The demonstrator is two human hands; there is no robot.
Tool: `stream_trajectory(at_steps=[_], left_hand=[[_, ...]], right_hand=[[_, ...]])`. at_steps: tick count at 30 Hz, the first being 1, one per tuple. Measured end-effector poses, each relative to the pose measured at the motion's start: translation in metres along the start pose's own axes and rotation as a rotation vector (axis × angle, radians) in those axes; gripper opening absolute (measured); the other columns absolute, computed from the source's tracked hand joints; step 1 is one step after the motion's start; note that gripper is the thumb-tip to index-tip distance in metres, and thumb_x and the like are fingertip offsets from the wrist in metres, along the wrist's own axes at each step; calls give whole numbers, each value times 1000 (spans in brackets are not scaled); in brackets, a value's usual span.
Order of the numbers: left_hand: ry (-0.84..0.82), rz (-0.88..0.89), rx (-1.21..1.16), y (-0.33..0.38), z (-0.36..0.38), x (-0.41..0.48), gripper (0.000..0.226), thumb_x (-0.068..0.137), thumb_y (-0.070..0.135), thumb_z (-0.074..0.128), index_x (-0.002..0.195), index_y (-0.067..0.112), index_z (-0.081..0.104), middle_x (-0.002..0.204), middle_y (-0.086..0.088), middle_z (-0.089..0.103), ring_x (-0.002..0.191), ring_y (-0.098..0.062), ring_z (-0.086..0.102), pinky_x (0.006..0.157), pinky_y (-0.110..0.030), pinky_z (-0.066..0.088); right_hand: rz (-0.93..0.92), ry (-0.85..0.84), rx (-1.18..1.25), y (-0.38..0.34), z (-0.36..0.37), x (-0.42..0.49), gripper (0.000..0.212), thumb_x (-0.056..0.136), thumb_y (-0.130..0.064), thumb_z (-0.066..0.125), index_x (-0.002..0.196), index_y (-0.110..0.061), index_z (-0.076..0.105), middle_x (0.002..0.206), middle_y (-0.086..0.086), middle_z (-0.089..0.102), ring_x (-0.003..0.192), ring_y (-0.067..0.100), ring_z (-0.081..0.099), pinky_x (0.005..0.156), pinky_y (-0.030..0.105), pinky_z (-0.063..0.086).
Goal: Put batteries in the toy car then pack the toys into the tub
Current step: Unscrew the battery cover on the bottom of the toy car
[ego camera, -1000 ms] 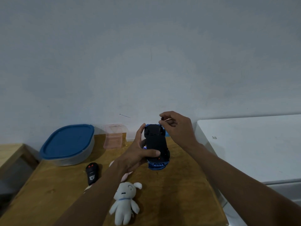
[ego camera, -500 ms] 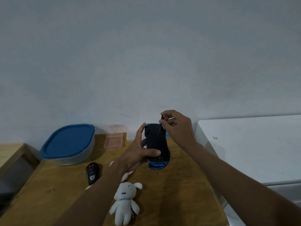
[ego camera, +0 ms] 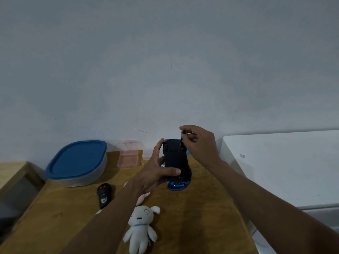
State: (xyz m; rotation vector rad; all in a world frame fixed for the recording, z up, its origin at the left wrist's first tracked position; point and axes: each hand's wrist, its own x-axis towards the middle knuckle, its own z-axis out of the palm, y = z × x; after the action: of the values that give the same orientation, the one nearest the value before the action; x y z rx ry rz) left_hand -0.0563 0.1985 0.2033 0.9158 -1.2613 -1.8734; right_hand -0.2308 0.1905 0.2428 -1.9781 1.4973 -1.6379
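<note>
The left hand [ego camera: 156, 171] grips the toy car [ego camera: 176, 158] belly-up above the table [ego camera: 201, 217], with the thumb laid across its black underside. The right hand [ego camera: 200, 143] pinches a thin dark tool [ego camera: 180, 143] (what kind I cannot tell) whose tip meets the car's far end. To the left the blue-lidded tub [ego camera: 77, 162] sits by the wall, a pink clear box [ego camera: 128, 153] near it; closer lie a black remote [ego camera: 104, 196] and a white plush toy [ego camera: 140, 228].

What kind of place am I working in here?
Probably a plain room at home, though I can't be sure: a wooden table against a bare wall, a lidded plastic tub and a white plush toy on it.
</note>
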Motion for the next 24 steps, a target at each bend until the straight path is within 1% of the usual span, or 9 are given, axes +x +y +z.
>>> stream_trajectory(at_steps=[4,11,15,20,22,24], left_hand=[[11,4,11,0,1,0,111,65,-11,75,140,54,26,137,-11,50,114,-33,61,87,-52,56],[10,4,14,0,1,1,110,64,-11,75,138,56,26,137,-11,52,114,-34,61,86,-53,56],[10,4,12,1,3,-1,110,69,-15,72,141,54,25,136,-10,52,114,-34,61,85,-52,56],[7,5,12,1,3,-2,109,71,-17,71,142,53,25,135,-9,53,111,-33,63,85,-52,57],[8,7,14,0,3,-1,109,72,-18,70,141,53,25,135,-10,52,111,-34,63,84,-51,57],[5,7,8,-2,2,-1,110,71,-19,70,141,53,26,134,-10,53,112,-35,62,83,-51,57]], right_hand=[[-5,-4,2,-1,0,0,21,86,-5,67,106,-7,71,98,4,73,78,11,69,72,9,53],[-30,-18,-18,-2,-1,-1,22,87,0,63,106,-5,71,101,4,73,81,6,66,74,4,50],[-15,-22,-17,-1,-1,-1,22,88,-1,62,106,-6,71,102,4,73,86,11,69,77,10,53],[-9,-47,-11,-2,-2,-2,24,87,-1,60,108,-7,71,103,3,73,87,12,70,77,14,55],[22,-54,2,-3,-2,-2,24,88,-5,62,111,-9,70,101,3,73,85,9,69,78,14,55],[62,-68,44,-3,-3,-4,28,89,-8,63,116,-15,66,96,2,73,84,6,68,78,13,55]])
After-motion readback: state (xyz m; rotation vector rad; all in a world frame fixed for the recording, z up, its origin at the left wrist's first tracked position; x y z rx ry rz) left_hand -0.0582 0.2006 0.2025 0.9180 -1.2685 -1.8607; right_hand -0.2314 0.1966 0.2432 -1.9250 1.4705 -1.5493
